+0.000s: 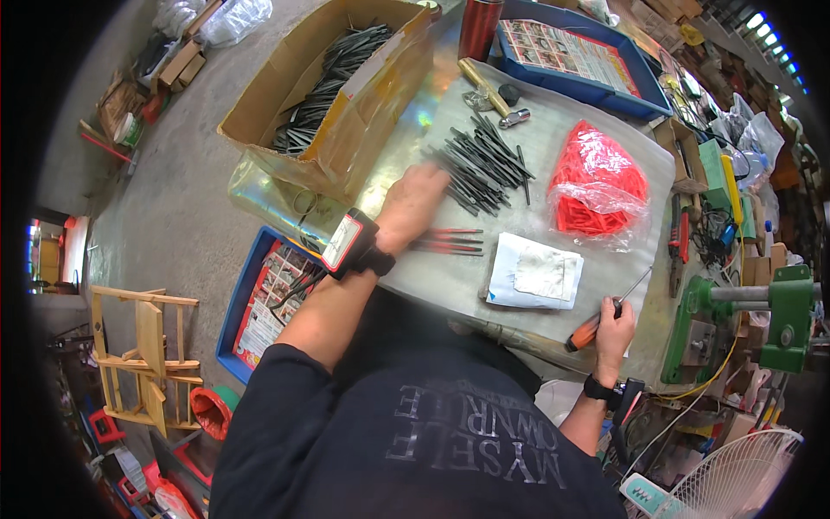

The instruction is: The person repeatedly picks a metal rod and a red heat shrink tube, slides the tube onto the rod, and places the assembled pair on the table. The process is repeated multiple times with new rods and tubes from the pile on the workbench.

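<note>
My left hand (413, 204) reaches over the near-left edge of a loose pile of thin black rods (488, 164). Its fingertips blur into the rods, so whether it grips one is unclear. Just below that hand, several slim red-and-black pieces (448, 242) lie side by side on the table. On the right, my right hand (616, 327) is closed round a screwdriver (584, 333) with an orange and black handle, its thin shaft pointing up and away. Between the hands rest a folded white paper or cloth (543, 270) and, farther back, a clear bag of red plastic pieces (596, 186).
A cardboard box (363, 112) of black rods stands at the back left. A hammer (494, 91) and a red cylinder (478, 30) lie beyond the pile. Blue trays (653, 105) sit at the back and lower left. Pliers (677, 246) and a green vise-like machine (692, 333) border the right.
</note>
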`<control>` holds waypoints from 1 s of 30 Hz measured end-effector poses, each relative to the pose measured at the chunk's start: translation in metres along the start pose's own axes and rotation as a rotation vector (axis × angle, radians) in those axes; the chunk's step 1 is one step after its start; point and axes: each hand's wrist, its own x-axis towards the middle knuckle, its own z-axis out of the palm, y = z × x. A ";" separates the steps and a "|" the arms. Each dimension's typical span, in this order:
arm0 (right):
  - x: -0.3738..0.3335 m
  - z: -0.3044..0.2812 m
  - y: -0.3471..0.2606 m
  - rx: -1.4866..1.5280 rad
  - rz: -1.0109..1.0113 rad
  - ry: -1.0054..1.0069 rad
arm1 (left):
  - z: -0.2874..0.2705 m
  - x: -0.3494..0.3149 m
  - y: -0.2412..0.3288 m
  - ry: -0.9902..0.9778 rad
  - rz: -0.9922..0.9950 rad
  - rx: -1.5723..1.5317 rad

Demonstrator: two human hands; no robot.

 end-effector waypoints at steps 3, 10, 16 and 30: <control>0.001 -0.001 -0.001 -0.196 -0.075 0.035 | -0.002 0.000 -0.002 -0.022 0.061 0.025; -0.001 -0.006 -0.031 0.030 -0.096 0.179 | -0.035 -0.014 0.012 0.005 0.167 0.038; -0.021 0.002 -0.093 0.388 -0.443 -0.163 | -0.036 -0.028 0.079 -0.088 0.261 -0.462; -0.023 0.015 -0.116 0.534 -0.597 -0.451 | -0.019 -0.043 0.129 -0.272 -0.279 -1.626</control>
